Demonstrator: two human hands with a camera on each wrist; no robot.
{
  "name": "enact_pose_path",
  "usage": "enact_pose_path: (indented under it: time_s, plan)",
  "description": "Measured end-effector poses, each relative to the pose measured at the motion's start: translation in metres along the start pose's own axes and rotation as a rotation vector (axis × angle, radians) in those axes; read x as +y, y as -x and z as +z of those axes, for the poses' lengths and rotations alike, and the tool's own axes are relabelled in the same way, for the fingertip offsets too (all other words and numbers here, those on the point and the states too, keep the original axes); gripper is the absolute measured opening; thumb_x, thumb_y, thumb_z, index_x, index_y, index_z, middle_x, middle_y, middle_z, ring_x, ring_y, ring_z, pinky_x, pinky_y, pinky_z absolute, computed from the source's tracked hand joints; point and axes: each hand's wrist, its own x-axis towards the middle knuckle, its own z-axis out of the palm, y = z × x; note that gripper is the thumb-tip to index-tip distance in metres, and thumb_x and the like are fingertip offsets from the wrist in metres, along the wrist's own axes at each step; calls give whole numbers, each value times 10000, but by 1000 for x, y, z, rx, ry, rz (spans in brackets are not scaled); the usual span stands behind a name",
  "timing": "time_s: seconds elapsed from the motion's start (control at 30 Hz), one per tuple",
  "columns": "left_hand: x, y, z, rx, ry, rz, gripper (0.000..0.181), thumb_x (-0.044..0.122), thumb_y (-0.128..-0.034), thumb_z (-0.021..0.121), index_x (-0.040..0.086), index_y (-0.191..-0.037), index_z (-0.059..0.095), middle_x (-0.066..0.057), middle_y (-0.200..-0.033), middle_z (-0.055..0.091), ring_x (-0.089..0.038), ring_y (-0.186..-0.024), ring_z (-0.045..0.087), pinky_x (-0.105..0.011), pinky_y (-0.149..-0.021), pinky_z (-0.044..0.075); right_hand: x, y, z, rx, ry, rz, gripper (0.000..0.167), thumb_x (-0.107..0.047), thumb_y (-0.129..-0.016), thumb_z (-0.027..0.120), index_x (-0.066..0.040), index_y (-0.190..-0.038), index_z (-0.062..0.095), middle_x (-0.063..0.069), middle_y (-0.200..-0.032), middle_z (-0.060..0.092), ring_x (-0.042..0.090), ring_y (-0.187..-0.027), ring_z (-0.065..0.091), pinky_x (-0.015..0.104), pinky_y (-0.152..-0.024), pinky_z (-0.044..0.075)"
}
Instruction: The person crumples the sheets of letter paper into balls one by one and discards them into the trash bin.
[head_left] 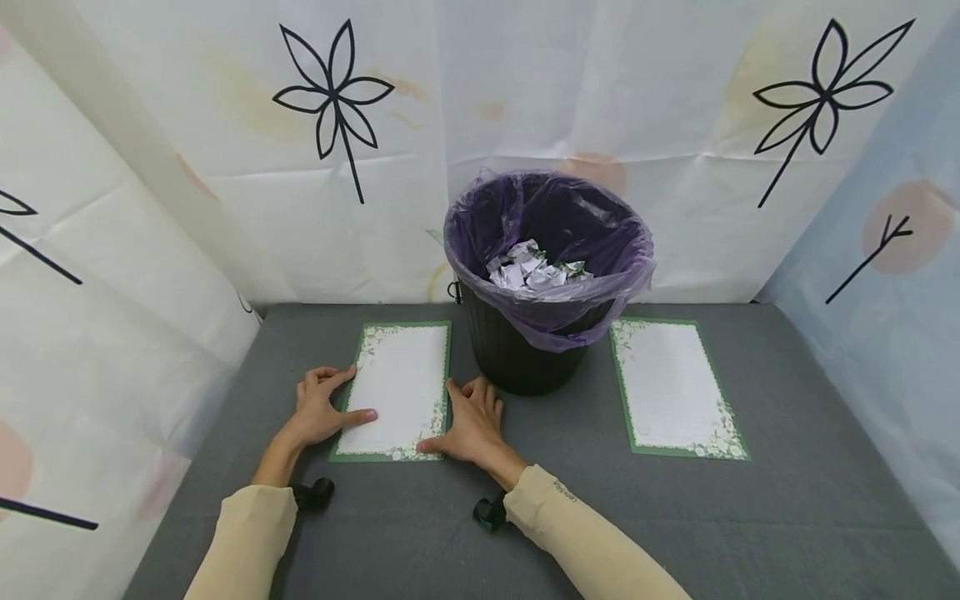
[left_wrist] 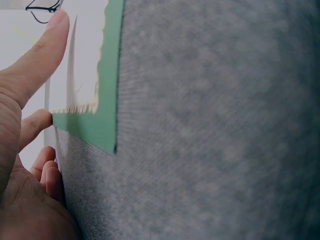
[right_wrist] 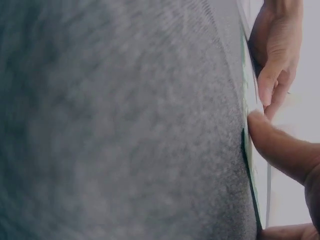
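Note:
A white sheet of paper [head_left: 397, 379] with a green floral border lies on the grey table between both hands. My left hand [head_left: 318, 408] is at its left edge; the thumb [left_wrist: 42, 55] reaches over the white area, and a fingertip touches the green border. At the lower right corner, my right hand [head_left: 474, 425] has its thumb [right_wrist: 280, 145] on the paper and its index finger along the right edge. The fingers of both hands are spread rather than curled round the sheet.
Behind the right hand stands a black bin [head_left: 517, 358] with a purple liner [head_left: 630, 267], holding crumpled paper [head_left: 528, 271]. A second green-bordered sheet [head_left: 675, 387] lies right of the bin. Patterned white cloth [head_left: 525, 100] hangs behind the table [head_left: 585, 517].

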Motion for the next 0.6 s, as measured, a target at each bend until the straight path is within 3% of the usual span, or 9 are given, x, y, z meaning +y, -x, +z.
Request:
enact_pose_path:
  time_s: [0.1,0.23,0.3,0.4,0.53,0.6]
  plan:
    - [-1,1,0,9,12,7,883,363,-852,844,4,-1531,410,-300,-1443,217,-483,-1271,172,-689,-970,279,1,-1,1,19,-111,21,991,-478,-714,919,-82,-1508,479,159,-1216,436,334,-1100,397,512,-884,327]
    - [-1,1,0,8,25,3,875,362,-841,855,18,-1525,431,-303,-1455,208,-483,-1275,173,-690,-964,297,3,-3,1,81,-315,39,674,-307,-817,865,-47,-1366,575,159,-1196,525,342,-1122,479,582,-927,310]
    - [-2,1,0,4,34,-5,893,372,-821,870,27,-1523,439,-301,-1459,201,-483,-1281,169,-700,-962,302,3,-5,0,110,-416,35,500,-231,-853,828,-36,-1257,608,131,-1110,592,311,-1042,551,562,-936,322]
    - [-2,1,0,0,38,-16,916,384,-792,891,38,-1517,450,-297,-1460,197,-483,-1285,168,-713,-961,306,2,-7,-2,115,-528,26,338,-149,-880,794,-27,-1137,613,78,-957,632,227,-861,608,465,-890,433]
    - [-1,2,-1,-3,35,-18,927,383,-780,899,27,-1510,453,-302,-1458,198,-492,-1287,168,-722,-956,308,0,-8,-3,66,-553,12,269,-113,-913,754,-13,-1118,611,20,-879,619,137,-768,600,335,-706,527]
    - [-1,2,-1,-3,33,-20,930,383,-777,900,22,-1509,453,-304,-1458,196,-496,-1291,164,-724,-958,305,-2,-7,-4,50,-514,-18,276,-101,-927,736,8,-1154,624,10,-881,624,129,-765,608,327,-720,528]
